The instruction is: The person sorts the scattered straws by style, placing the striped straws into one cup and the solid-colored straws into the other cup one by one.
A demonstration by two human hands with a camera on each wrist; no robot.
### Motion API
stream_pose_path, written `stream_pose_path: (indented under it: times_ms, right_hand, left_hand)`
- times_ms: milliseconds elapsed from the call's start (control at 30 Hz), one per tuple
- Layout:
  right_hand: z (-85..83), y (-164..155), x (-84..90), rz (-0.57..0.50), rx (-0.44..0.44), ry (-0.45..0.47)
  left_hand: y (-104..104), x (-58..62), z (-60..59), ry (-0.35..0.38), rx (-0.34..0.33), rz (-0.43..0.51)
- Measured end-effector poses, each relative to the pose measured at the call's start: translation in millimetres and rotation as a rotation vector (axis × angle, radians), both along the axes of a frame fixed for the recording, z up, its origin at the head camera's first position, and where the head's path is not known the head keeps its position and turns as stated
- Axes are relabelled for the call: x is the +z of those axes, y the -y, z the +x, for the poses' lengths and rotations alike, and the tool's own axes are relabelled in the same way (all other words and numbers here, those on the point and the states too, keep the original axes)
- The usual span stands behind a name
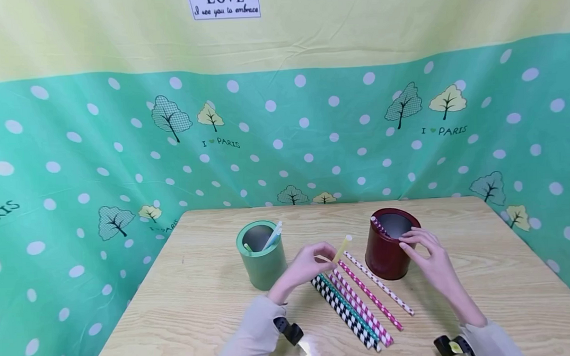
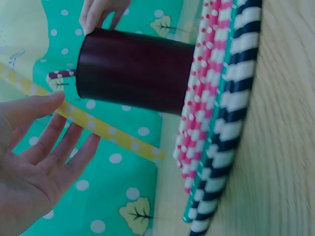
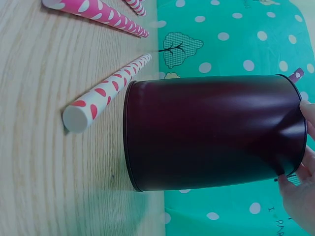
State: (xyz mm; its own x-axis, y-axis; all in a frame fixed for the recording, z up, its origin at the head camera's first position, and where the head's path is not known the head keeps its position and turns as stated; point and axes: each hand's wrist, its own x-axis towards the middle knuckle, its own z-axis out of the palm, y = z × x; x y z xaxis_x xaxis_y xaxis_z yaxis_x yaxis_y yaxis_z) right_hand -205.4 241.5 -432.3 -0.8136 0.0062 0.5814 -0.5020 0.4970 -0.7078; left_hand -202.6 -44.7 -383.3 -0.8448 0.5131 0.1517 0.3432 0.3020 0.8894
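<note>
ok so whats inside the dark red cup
One pink-patterned straw leans against the inner wall of the dark red cup, its tip poking above the rim. The cup's bottom is hidden by its wall.

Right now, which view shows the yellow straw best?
Left wrist: the yellow straw runs clear across the frame, pinched in the left hand. Head shows it small. Right wrist misses it.
</note>
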Motion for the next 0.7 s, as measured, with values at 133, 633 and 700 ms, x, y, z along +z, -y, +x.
stream_pose_path:
  times_ms: [133, 633, 700]
  right_hand:
    - [1.9, 1, 3.3, 0.001, -0.018, 0.016]
    - [-23.0, -17, -34.6, 0.006, 0.001, -0.045]
    - [-20.5, -15, -30.9, -0.034, 0.020, -0.051]
  left_hand:
    - [-10, 8.6, 2.9, -0.014, 0.043, 0.063]
    - [-42, 8.1, -9.3, -0.014, 0.158, 0.240]
    - [-45, 5.2, -12.6, -0.025, 0.165, 0.255]
